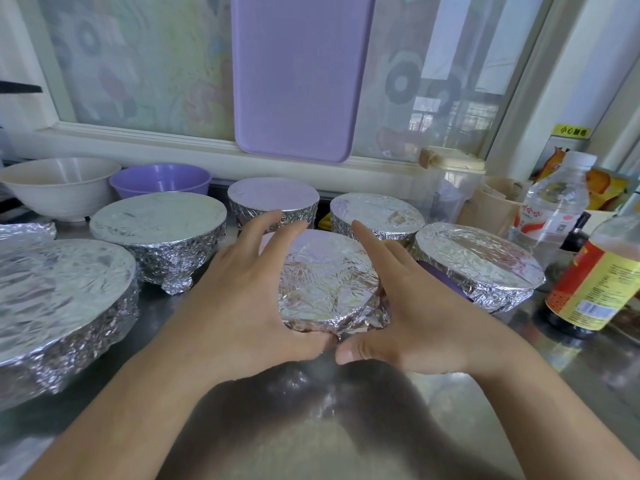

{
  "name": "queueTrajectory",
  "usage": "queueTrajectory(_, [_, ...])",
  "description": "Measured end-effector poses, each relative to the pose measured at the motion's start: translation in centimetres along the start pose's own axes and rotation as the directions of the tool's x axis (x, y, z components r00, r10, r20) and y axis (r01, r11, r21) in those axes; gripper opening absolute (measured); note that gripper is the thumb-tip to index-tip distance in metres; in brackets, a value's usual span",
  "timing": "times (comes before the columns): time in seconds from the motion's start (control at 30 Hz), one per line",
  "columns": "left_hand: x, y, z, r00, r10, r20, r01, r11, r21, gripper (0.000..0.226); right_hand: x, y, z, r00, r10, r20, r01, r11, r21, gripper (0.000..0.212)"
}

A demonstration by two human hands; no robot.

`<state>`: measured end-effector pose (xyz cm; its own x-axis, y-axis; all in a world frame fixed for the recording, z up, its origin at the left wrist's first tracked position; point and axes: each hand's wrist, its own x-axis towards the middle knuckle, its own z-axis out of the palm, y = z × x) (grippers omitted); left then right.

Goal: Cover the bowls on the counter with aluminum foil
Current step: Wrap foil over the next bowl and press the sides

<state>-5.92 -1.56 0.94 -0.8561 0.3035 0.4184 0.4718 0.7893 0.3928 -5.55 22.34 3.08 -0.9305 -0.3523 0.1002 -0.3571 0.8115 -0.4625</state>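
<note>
From the head view, both hands are cupping the foil-covered bowl [329, 282] just before the purple board [298, 77]: left hand [242, 292] and right hand [408, 306], each grip spread, thumbs pressing foil. Harder squeezing is risking tears.

Your work surface is a stainless steel counter [346, 427]. Standing on it: six foil-covered bowls [329, 278], a bare white bowl [60, 188] and purple bowl [161, 180] at rear left, and, at right, a sauce bottle [595, 271], water bottle [554, 202] and lidded clear container [450, 181].
</note>
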Motion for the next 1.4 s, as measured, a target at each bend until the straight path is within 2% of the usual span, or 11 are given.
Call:
queueTrajectory(0.23, [0.0,-0.2,-0.5,0.999,-0.013,0.033,0.016,0.996,-0.087,0.132,0.3,0.1,0.3,1.000,-0.003,-0.025,0.003,1.000,-0.015,0.145])
queueTrajectory(0.3, [0.1,-0.5,-0.8,0.998,-0.012,0.054,0.020,0.988,-0.151,0.136,0.0,0.4,-0.5,0.999,0.024,-0.037,-0.021,0.997,0.079,0.130])
queueTrajectory(0.4, [0.3,-1.0,-1.3,0.995,-0.005,0.101,0.029,0.968,-0.248,0.143,0.5,0.8,-0.7,0.967,0.063,-0.247,-0.013,0.980,0.197,0.087])
queueTrajectory(0.5, [0.4,-1.1,-1.3,0.994,0.011,0.112,0.023,0.953,-0.301,0.143,1.2,1.0,0.1,0.920,0.068,-0.385,0.009,0.981,0.194,0.064])
queueTrajectory(0.6, [0.5,-1.2,-1.0,0.995,0.029,0.091,-0.002,0.957,-0.290,0.132,1.4,0.7,0.7,0.948,0.090,-0.304,0.005,0.954,0.299,0.054])
queueTrajectory(0.73, [0.5,-1.5,-0.9,0.996,0.029,0.083,-0.002,0.951,-0.310,0.124,1.5,0.7,1.1,0.970,0.067,-0.234,0.028,0.924,0.380,0.017])
queueTrajectory(0.83, [0.5,-1.5,-1.2,0.995,0.015,0.098,0.018,0.944,-0.328,0.122,1.7,1.3,0.9,0.950,0.064,-0.305,0.047,0.938,0.343,0.018])
queueTrajectory(0.9, [0.4,-1.4,-1.3,0.993,0.006,0.115,0.033,0.941,-0.338,0.124,1.6,1.6,0.7,0.945,0.034,-0.324,0.061,0.958,0.280,0.031])
queueTrajectory(1.13, [0.8,-1.5,-1.0,0.996,-0.063,0.062,0.082,0.928,-0.363,0.132,1.6,1.9,0.5,0.953,0.041,-0.299,0.033,0.971,0.239,0.046])
queueTrajectory(1.3, [0.7,-1.7,-1.2,0.990,-0.125,0.063,0.140,0.906,-0.400,0.125,1.5,1.9,0.1,0.967,0.049,-0.251,-0.020,0.993,0.116,0.073])
queueTrajectory(1.4, [0.7,-1.8,-1.2,0.983,-0.161,0.089,0.183,0.890,-0.418,0.127,1.4,1.7,0.0,0.970,0.039,-0.238,-0.015,0.995,0.099,0.073])
